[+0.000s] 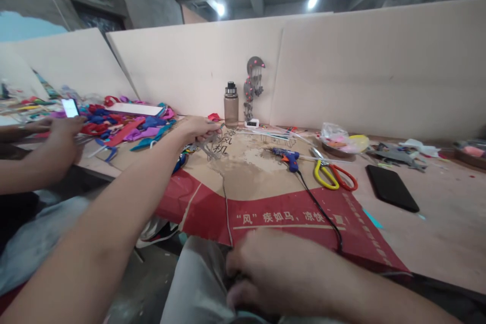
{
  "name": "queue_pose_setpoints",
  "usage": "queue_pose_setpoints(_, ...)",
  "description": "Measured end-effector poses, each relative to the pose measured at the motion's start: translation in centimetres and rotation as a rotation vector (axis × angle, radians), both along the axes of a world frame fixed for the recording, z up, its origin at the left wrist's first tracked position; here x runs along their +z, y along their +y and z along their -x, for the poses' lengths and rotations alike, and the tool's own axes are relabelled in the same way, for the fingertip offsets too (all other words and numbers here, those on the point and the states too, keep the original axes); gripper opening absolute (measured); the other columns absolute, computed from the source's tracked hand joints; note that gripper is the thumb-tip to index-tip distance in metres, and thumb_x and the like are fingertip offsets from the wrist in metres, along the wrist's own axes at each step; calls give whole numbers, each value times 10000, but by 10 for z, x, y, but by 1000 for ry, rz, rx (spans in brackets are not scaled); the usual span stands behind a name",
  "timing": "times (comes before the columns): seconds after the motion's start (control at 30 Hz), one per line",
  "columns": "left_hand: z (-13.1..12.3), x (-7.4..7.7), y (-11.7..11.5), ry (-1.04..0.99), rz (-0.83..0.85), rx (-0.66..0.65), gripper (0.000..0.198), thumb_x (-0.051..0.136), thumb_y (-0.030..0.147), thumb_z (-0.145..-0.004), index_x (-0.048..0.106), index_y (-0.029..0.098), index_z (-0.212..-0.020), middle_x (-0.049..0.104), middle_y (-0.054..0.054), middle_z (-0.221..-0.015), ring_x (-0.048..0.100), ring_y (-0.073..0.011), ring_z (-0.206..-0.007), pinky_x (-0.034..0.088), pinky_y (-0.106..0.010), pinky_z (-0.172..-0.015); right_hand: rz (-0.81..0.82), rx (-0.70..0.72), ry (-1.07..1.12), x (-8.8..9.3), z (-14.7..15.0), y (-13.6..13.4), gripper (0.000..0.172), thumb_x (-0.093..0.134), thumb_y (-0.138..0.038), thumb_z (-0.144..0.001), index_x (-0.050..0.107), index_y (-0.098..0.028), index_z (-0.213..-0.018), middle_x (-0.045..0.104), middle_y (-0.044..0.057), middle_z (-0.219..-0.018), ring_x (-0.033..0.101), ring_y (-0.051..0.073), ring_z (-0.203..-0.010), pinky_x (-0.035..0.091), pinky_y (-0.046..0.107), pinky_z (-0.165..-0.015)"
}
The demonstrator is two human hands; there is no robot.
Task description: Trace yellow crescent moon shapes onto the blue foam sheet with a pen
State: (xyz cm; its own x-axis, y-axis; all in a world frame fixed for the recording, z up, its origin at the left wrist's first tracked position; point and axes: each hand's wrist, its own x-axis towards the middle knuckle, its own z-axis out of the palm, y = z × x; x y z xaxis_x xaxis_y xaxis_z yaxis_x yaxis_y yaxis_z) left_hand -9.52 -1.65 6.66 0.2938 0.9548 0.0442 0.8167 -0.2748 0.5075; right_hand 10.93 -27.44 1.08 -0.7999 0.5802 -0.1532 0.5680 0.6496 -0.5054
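Note:
My left hand (pixel 197 129) reaches far out over the flattened cardboard (pixel 258 172) and its fingers close on a grey cut-out piece (pixel 211 148) lying there. My right hand (pixel 273 268) rests low by my lap at the table's near edge, fingers curled under; what they hold, if anything, is hidden. A blue hot glue gun (pixel 286 157) with a black cord lies in the middle of the cardboard. Scissors (pixel 334 174) with yellow and red handles lie to its right.
A brownish water bottle (pixel 231 106) and a grey hanging ornament (pixel 253 86) stand by the white back panel. A black phone (pixel 392 188) lies at the right. Colourful felt scraps (pixel 129 124) pile at the left, where another person's hand (pixel 63 142) sits beside a lit phone (pixel 70 108).

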Motion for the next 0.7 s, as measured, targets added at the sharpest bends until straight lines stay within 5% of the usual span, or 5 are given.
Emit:
queue_pose_setpoints(0.17, -16, 4, -23, -409, 242, -181, 465, 549, 613, -848, 672, 183, -974, 440, 1, -631, 352, -80, -481, 250, -232, -439, -58, -506, 666, 27, -10, 62, 209, 526, -365, -894, 628, -198, -967, 674, 30, -900, 617, 149, -792, 484, 279, -727)
queue_pose_setpoints(0.27, -31, 4, -39, -455, 292, -234, 418, 563, 559, -859, 679, 176, -977, 461, -9, -645, 361, -81, -489, 250, -230, -429, -168, -835, 733, 10, -5, 111, 642, 730, -429, -726, 495, -197, -1276, 549, 141, -1300, 548, 258, -1141, 461, 407, -933)
queue_pose_setpoints(0.43, -45, 10, -48, -233, 115, -237, 371, 549, 524, -870, 710, 190, -892, 496, -5, -601, 379, -99, -486, 293, -268, -482, -170, -758, 751, -13, 0, 162, 1091, 816, -456, -615, 218, -240, -1502, 322, 165, -1534, 339, 324, -1403, 341, 478, -1101)
queue_pose_setpoints(0.6, -26, 26, -24, 202, -449, -9, 363, 508, 421, -885, 733, 138, -905, 682, -89, -808, 579, -194, -744, 381, -300, -660, -86, -755, 652, -30, -3, 173, 1058, 788, -423, -671, 204, -187, -1521, 358, 193, -1526, 332, 295, -1427, 290, 459, -1144)
queue_pose_setpoints(0.7, -15, 15, -20, 440, -350, -87, 397, 434, 423, -920, 717, 181, -1055, 713, -100, -1028, 615, -235, -948, 400, -284, -741, -15, -795, 580, -41, -9, 172, 956, 751, -366, -725, 252, -134, -1506, 410, 218, -1490, 400, 274, -1386, 325, 424, -1127)
